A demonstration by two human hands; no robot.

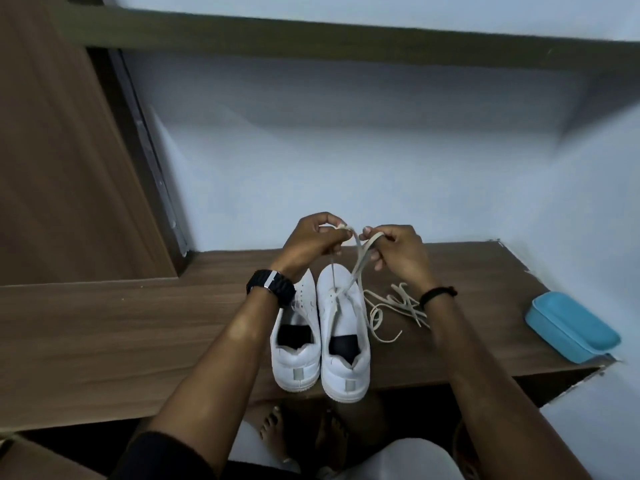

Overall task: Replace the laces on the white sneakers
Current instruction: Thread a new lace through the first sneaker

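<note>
- My left hand (313, 242) pinches one end of the lace (358, 261); my right hand (398, 252) pinches the other end, both raised above the shoes.
- Two white sneakers (320, 334) stand side by side on the wooden shelf (121, 327); the lace runs into the right one.
- One loose lace (391, 311) lies just right of them.
- One blue case (571, 325) sits far right.

Your left hand (311, 242) and right hand (398, 251) each pinch a lace (360, 258) end above two white sneakers (343, 327) at the table's (121, 323) front edge.
</note>
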